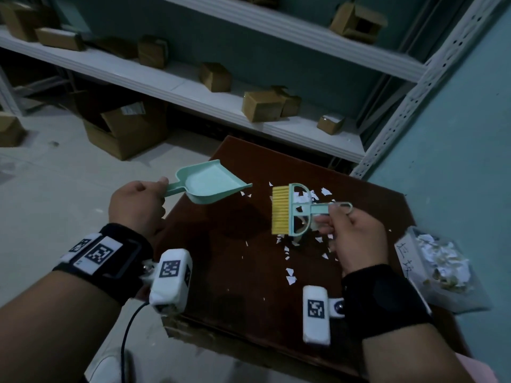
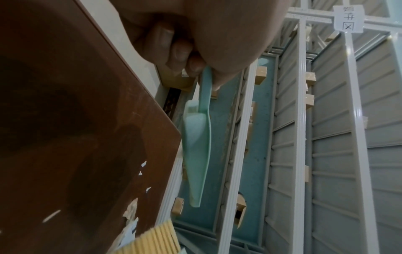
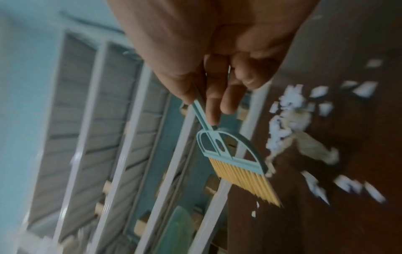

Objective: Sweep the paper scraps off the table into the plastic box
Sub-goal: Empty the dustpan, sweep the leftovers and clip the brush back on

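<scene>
My left hand (image 1: 143, 200) grips the handle of a mint-green dustpan (image 1: 213, 183), held in the air over the table's far left edge; the pan (image 2: 195, 154) shows edge-on in the left wrist view. My right hand (image 1: 351, 239) pinches the handle of a small green brush (image 1: 293, 208) with yellow bristles (image 3: 245, 180), lifted above the dark brown table (image 1: 249, 272). White paper scraps (image 1: 290, 275) lie scattered around and under the brush. A clear plastic box (image 1: 439, 269) holding crumpled paper sits at the table's right edge, beside my right wrist.
White metal shelving (image 1: 193, 87) with several cardboard boxes runs behind the table. A large open carton (image 1: 124, 128) stands on the floor at the left. A teal wall (image 1: 456, 134) is on the right.
</scene>
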A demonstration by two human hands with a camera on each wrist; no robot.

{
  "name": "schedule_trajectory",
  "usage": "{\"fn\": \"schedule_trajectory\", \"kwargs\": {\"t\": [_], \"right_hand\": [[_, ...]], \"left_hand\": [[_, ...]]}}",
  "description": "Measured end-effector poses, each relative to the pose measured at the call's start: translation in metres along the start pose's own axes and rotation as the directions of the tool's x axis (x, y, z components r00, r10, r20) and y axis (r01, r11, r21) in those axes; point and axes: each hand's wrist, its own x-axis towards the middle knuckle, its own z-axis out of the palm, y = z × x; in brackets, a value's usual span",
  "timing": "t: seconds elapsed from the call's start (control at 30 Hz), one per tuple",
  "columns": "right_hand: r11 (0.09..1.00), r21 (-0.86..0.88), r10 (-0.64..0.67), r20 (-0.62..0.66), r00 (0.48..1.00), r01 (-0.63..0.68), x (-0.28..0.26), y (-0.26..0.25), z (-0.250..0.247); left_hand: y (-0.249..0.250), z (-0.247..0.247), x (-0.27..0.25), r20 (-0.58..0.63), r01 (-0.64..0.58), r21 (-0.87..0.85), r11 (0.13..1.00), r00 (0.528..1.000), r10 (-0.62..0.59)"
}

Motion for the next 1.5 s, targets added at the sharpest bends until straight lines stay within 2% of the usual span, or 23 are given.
{"fn": "schedule_trajectory", "kwargs": {"t": [0.07, 0.13, 0.17, 0.23, 0.3, 0.37, 0.4, 0.5, 0.6, 0.73, 0.8, 0.9, 0.93, 0.97, 1.03, 1.13, 1.2, 1.23, 1.3, 1.5], "right_hand": [[0.975, -0.157, -0.149, 0.061, 0.987, 0.157, 0.016, -0.025, 0.011], [0.911, -0.306, -0.240, 0.153, 0.959, 0.276, 0.046, -0.046, 0.029], [0.841, -0.424, -0.268, 0.211, 0.940, 0.335, 0.065, -0.053, 0.039], [0.607, -0.671, -0.267, 0.332, 0.905, 0.426, 0.100, -0.061, 0.059], [0.391, -0.797, -0.215, 0.406, 0.888, 0.459, 0.125, -0.063, 0.076], [0.278, -0.833, -0.143, 0.457, 0.878, 0.479, 0.137, -0.059, 0.090], [0.252, -0.833, -0.121, 0.478, 0.870, 0.493, 0.140, -0.056, 0.096], [0.271, -0.800, -0.122, 0.524, 0.843, 0.536, 0.138, -0.049, 0.113], [0.292, -0.744, -0.094, 0.604, 0.792, 0.602, 0.119, -0.048, 0.120], [0.343, -0.612, -0.156, 0.711, 0.686, 0.712, 0.072, -0.039, 0.096], [0.363, -0.551, -0.148, 0.762, 0.630, 0.752, 0.048, -0.033, 0.077], [0.345, -0.470, -0.126, 0.835, 0.536, 0.812, 0.022, -0.031, 0.049], [0.338, -0.454, -0.134, 0.844, 0.520, 0.824, 0.018, -0.034, 0.041], [0.332, -0.452, -0.148, 0.842, 0.519, 0.828, 0.017, -0.037, 0.034], [0.320, -0.493, -0.199, 0.800, 0.566, 0.809, 0.026, -0.042, 0.021], [0.347, -0.620, -0.323, 0.626, 0.710, 0.704, 0.063, -0.041, 0.007], [0.414, -0.695, -0.349, 0.475, 0.808, 0.587, 0.095, -0.037, 0.000], [0.432, -0.725, -0.345, 0.416, 0.841, 0.536, 0.110, -0.035, -0.003], [0.436, -0.770, -0.327, 0.346, 0.879, 0.465, 0.137, -0.027, -0.009], [0.303, -0.905, -0.207, 0.245, 0.947, 0.300, 0.193, 0.004, -0.019]], "left_hand": [[0.003, 0.001, 0.002, 0.000, 0.018, -0.032, 0.999, 1.000, -0.018], [0.007, 0.003, 0.003, 0.017, 0.049, -0.094, 0.994, 0.999, -0.047], [0.009, 0.004, 0.002, 0.022, 0.068, -0.129, 0.989, 0.998, -0.065], [0.011, 0.005, 0.003, 0.032, 0.100, -0.181, 0.978, 0.995, -0.096], [0.012, 0.005, 0.004, 0.075, 0.134, -0.200, 0.971, 0.990, -0.121], [0.015, 0.005, 0.003, 0.112, 0.158, -0.217, 0.963, 0.984, -0.136], [0.015, 0.006, 0.002, 0.118, 0.160, -0.226, 0.961, 0.984, -0.136], [0.016, 0.008, -0.002, 0.111, 0.140, -0.211, 0.967, 0.987, -0.119], [0.014, 0.008, -0.001, 0.102, 0.135, -0.219, 0.966, 0.988, -0.115], [0.014, 0.001, 0.007, 0.078, 0.122, -0.128, 0.984, 0.991, -0.113], [0.015, -0.002, 0.009, 0.063, 0.126, -0.064, 0.990, 0.991, -0.122], [0.019, 0.001, 0.001, 0.062, 0.144, -0.147, 0.979, 0.989, -0.136], [0.021, 0.004, -0.005, 0.065, 0.145, -0.188, 0.971, 0.989, -0.135], [0.022, 0.007, -0.009, 0.066, 0.137, -0.200, 0.970, 0.990, -0.126], [0.021, 0.013, -0.017, 0.078, 0.114, -0.167, 0.979, 0.992, -0.103], [0.018, 0.019, -0.022, 0.107, 0.103, -0.108, 0.989, 0.990, -0.092], [0.014, 0.023, -0.021, 0.117, 0.085, -0.065, 0.994, 0.990, -0.077], [0.011, 0.025, -0.019, 0.119, 0.078, -0.055, 0.995, 0.990, -0.071], [0.002, 0.028, -0.016, 0.119, 0.076, -0.035, 0.996, 0.990, -0.072], [-0.014, 0.038, -0.015, 0.090, 0.040, 0.064, 0.997, 0.995, -0.046]]}}
